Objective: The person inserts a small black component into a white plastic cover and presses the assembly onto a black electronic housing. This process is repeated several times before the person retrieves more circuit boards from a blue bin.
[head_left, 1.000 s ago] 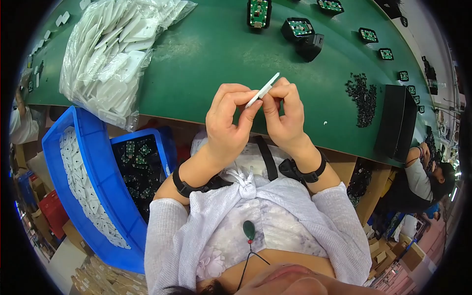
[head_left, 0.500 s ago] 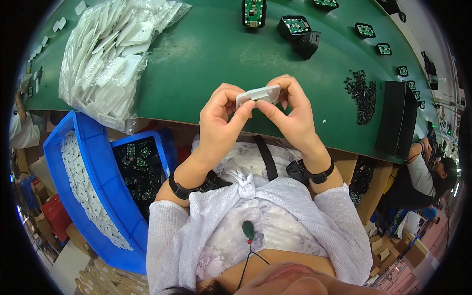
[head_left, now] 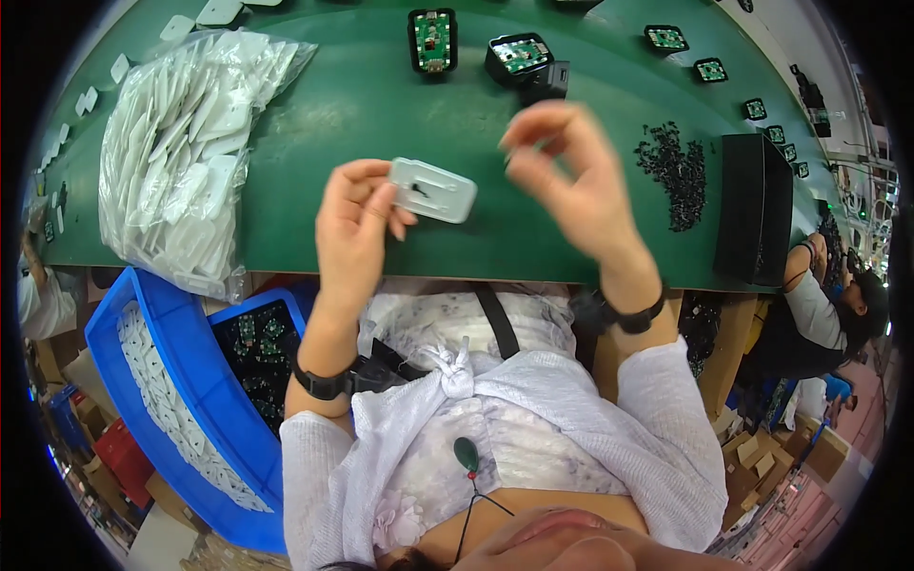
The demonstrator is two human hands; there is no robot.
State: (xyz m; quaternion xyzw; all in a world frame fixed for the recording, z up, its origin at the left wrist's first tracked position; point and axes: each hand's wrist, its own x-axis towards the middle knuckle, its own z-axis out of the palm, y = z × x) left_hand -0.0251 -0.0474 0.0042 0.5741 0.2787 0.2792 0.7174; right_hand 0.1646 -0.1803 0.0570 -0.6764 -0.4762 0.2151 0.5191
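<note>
My left hand (head_left: pixel 357 205) pinches one end of a flat white plastic cover (head_left: pixel 446 197) with rounded corners, over the green table. Its ribbed inner face shows, with a small black part (head_left: pixel 419 190) on it. To the right, apart from the cover, my right hand (head_left: pixel 571 171) is raised with curled fingers, smeared by motion. A small dark speck shows by its fingertips, too blurred to name. Just beyond that hand stands a black housing with a green circuit board (head_left: pixel 521 54), a black block (head_left: pixel 547 81) against it. Another black housing with a board (head_left: pixel 432 43) lies to its left.
A clear bag of white covers (head_left: pixel 181 152) lies at left on the green table (head_left: pixel 314 181). Below it are blue bins (head_left: pixel 181 381) of white parts and circuit boards. At right are small black parts (head_left: pixel 673 176), a black box (head_left: pixel 754 209) and more housings (head_left: pixel 666 39). Another person (head_left: pixel 809 314) sits far right.
My right hand has let go of the white cover and moved up and right. My left hand keeps it, now lower left and turned inner face up. The view has shifted slightly.
</note>
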